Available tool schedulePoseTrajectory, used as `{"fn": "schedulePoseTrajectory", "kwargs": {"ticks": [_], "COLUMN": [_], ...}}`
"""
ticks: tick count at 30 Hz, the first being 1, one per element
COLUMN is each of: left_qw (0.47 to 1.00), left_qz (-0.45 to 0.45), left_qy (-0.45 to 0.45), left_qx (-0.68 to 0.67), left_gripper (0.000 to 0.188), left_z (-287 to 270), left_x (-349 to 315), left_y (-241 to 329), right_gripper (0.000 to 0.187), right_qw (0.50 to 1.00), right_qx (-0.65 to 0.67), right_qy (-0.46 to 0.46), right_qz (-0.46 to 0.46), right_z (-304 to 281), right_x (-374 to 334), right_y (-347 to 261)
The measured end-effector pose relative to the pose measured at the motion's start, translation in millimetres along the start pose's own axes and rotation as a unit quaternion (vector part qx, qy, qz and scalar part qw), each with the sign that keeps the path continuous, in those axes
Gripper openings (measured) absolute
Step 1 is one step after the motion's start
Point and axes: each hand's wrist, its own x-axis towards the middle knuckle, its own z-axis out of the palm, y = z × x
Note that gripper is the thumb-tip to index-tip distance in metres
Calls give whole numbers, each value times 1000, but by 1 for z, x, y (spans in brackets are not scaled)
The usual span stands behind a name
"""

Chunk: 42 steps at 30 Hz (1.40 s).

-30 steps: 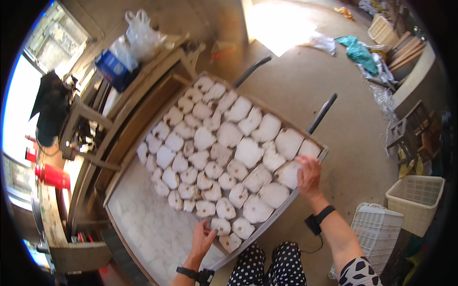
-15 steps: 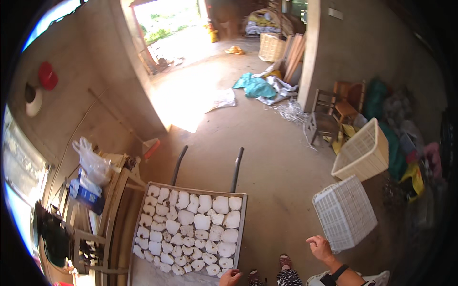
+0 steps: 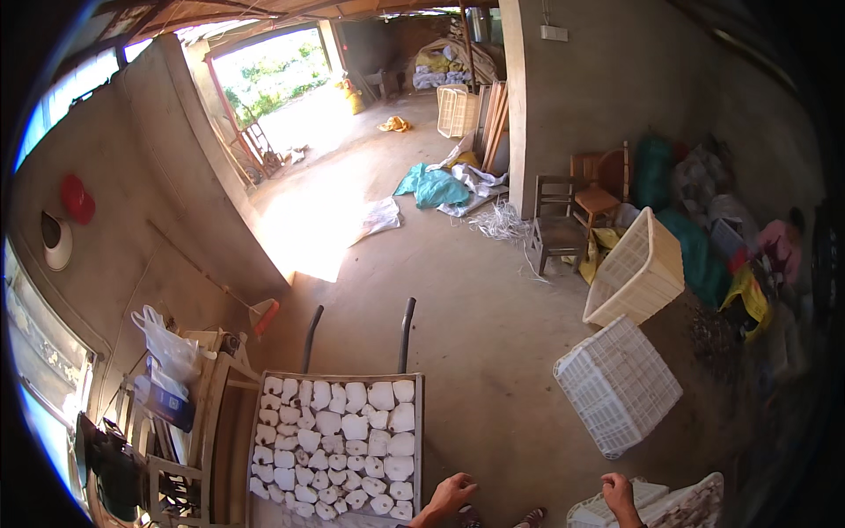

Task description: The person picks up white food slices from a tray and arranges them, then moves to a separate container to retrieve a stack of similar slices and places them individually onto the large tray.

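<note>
A flat cart (image 3: 421, 440) with a rim and two dark handles stands in front of me. Rows of white chunks (image 3: 355, 427) with brown spots lie packed on it. My left hand (image 3: 451, 495), just right of the cart's edge, has its fingers loosely out to the right and holds nothing that I can see. My right hand (image 3: 620, 495) hangs above a white plastic crate (image 3: 594, 515) at the lower right. Its fingers are loosely bent and apart, with no object visible in them. Whether it touches the crate I cannot tell.
A white basket (image 3: 618, 387) and a cream basket (image 3: 635, 268) lie tipped on the floor at right. Behind them are wooden chairs (image 3: 561, 220) and heaped sacks (image 3: 695, 255). A wooden rack (image 3: 211, 431) borders the cart's left. Teal sacking (image 3: 431, 187) lies farther off.
My view has shifted, showing more of the roof. My left hand has moved away from the cart's near right corner. My right hand has lowered from beside the white basket toward the crate below.
</note>
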Motion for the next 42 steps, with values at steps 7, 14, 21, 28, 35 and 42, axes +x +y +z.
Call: {"fn": "schedulePoseTrajectory", "kwargs": {"ticks": [7, 14, 21, 28, 35, 42], "left_qw": [993, 971, 951, 911, 822, 729], "left_qz": [105, 198, 206, 219, 263, 310], "left_qy": [-5, -71, -184, -290, -420, -536], "left_qx": [49, 118, 137, 194, 282, 293], "left_gripper": [38, 32, 30, 31, 30, 31], "left_z": [58, 112, 163, 232, 317, 412], "left_x": [-7, 22, 85, 156, 167, 101], "left_y": [95, 172, 200, 237, 283, 282], "right_gripper": [25, 30, 38, 21, 26, 21], "right_qw": [984, 970, 923, 934, 837, 650], "right_qx": [8, 37, 98, 151, 264, 153], "right_qy": [138, 169, 178, 202, 291, 590], "right_qz": [111, 172, 327, 253, 382, 454], "right_z": [-16, -50, -70, -71, -108, -101], "right_x": [7, 13, 7, -2, -87, -269], "right_y": [127, 158, 179, 199, 140, 193]}}
